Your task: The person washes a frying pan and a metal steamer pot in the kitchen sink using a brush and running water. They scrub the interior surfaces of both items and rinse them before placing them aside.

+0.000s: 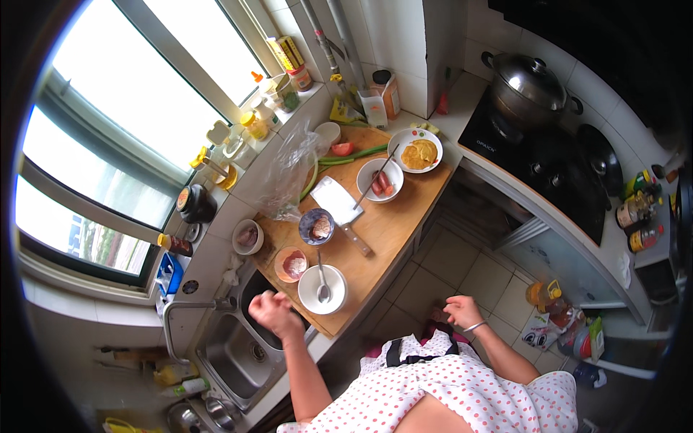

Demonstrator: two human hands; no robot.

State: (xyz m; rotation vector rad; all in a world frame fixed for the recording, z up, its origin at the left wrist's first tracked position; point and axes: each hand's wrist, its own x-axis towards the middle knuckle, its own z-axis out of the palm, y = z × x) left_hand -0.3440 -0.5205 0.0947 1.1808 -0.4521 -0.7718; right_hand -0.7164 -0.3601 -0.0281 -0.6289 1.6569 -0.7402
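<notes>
My left hand (275, 313) is over the edge of the sink, left of a white bowl (308, 303) with a metal spoon (324, 292) in it. Its fingers are curled in, slightly blurred, with nothing visible in them. Out over the floor, my right hand (463, 312) hangs in the air, fingers loosely bent and bare. On the wooden cutting board (398, 238) lies a cleaver (337, 199), its wooden handle towards me. Beside it are a blue patterned bowl (320, 228) and a pinkish bowl (281, 260), both with pale powder on their contents. Another white bowl (398, 192) holds sausages (380, 183) and chopsticks.
A plate (398, 154) of yellow flatbread, green onions (357, 155), a tomato piece (342, 149) and a plastic bag (289, 173) lie at the back. The sink (233, 346) is at left. A lidded pot (528, 89) stands on the black stove (520, 154). Oil bottles (541, 295) stand on the floor.
</notes>
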